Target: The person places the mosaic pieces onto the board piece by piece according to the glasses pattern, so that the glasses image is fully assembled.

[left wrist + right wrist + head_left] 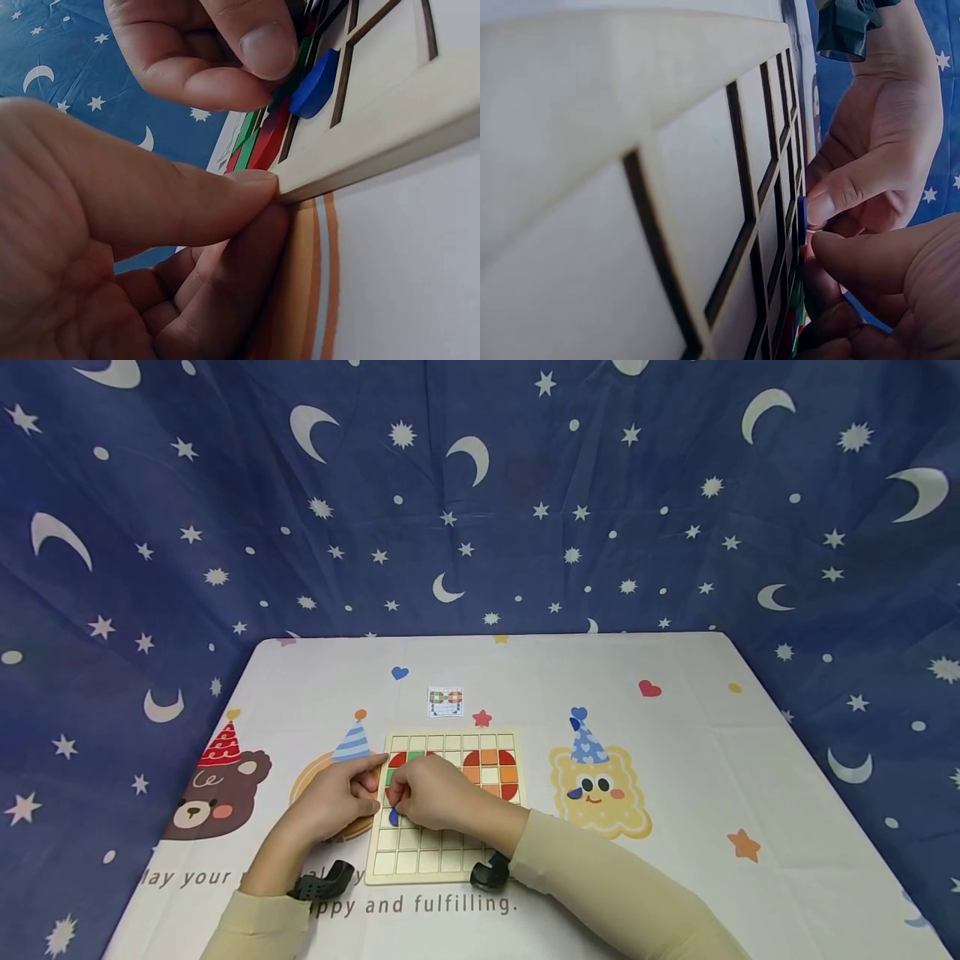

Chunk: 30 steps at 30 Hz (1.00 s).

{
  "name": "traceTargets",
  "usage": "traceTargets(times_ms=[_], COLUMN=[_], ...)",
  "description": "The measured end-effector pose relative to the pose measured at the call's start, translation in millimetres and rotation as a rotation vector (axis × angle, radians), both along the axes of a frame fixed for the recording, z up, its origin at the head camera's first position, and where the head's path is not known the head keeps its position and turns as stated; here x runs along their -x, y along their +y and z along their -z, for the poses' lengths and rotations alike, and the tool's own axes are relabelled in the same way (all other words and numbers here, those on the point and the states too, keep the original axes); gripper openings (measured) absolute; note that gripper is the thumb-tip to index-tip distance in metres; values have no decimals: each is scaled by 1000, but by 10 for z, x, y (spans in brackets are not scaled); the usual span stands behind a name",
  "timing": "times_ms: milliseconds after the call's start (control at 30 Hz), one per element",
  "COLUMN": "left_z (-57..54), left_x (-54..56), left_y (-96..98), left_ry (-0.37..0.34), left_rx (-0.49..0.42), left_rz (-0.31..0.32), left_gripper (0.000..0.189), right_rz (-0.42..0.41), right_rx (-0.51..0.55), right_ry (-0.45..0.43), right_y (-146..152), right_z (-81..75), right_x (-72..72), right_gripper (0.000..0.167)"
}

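My left hand (337, 797) rests against the left edge of the wooden grid board (412, 863). Its thumb presses the board's edge in the left wrist view, while the index finger reaches to the upper left side. Over the board's left columns, my right hand (437, 793) pinches a small blue rounded piece (315, 84), its fingertips partly hidden. That piece sits tilted at a left-side cell. Red pieces (508, 792), orange pieces (508, 774) and green pieces (415, 756) fill cells in the upper rows; my right hand covers some of them.
Behind the board lies a small pattern card (446, 702). Two loose dark blue pieces (575, 793) lie to the right, on the yellow biscuit print of the white tablecloth (690, 760). A dark blue starry curtain (525, 527) hangs behind the table.
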<state>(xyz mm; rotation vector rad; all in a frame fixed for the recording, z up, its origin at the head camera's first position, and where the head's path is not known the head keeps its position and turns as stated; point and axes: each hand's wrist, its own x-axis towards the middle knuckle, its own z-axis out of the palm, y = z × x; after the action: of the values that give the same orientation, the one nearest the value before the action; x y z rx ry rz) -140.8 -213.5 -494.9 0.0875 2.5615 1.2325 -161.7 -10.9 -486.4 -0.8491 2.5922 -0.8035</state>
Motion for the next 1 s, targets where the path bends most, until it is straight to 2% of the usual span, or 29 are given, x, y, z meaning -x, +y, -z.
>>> traceTargets(times_ms=[267,567,767,1000], left_z=[1,6,7,3], left_x=[4,10,15,7], left_y=[-7,-9,-10,4], left_ry=[-9,-1,-2,-14], left_rx=[-7,-19,-8,-14], left_rz=[5,7,5,0], left_gripper=[71,73,73,72], right_rz=[-22,-40,-48,-9], right_rx=[-43,-64,-31,70], right_ry=[-18,8,-4,-86], right_y=[-13,-10,29,184], right_z=[-14,-6,-24,-97], right_x=[-22,-17,-1,36], right_gripper=[14,19,14,14])
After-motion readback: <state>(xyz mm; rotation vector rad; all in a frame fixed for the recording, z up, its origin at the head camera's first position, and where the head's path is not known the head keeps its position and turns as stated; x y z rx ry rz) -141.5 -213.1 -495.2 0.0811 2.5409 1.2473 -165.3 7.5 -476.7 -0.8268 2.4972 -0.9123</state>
